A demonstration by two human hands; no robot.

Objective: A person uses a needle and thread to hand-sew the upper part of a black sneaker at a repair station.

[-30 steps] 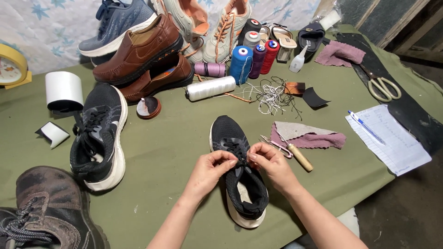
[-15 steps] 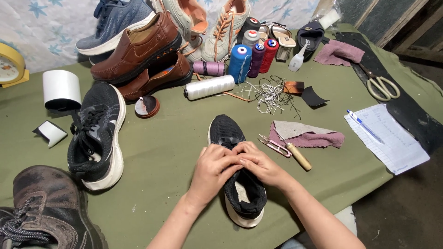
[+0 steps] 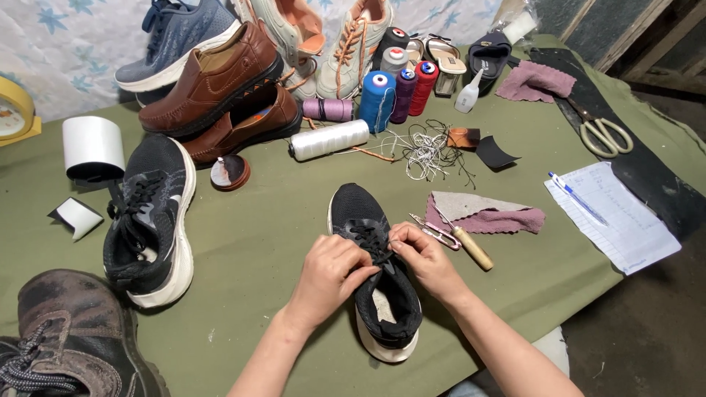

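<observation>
Shoe (image 3: 375,272) lies toe-away between hands; left hand (image 3: 331,276) and right hand (image 3: 423,257) both pinch its laces (image 3: 370,237) mid-tongue

On the green tabletop (image 3: 257,242) a second black sneaker (image 3: 151,217) lies at the left, with a worn brown boot (image 3: 70,334) at the near left corner. Behind it sit a roll of white tape (image 3: 92,147) and a pair of brown loafers (image 3: 217,92). A white spool of thread (image 3: 329,139) lies near a blue spool (image 3: 376,99) and a tangle of cord (image 3: 426,151). To the right are an awl with a wooden handle (image 3: 471,246), a pink cloth (image 3: 489,217), a sheet of paper (image 3: 610,217) with a blue pen (image 3: 577,198), and scissors (image 3: 603,132).
</observation>
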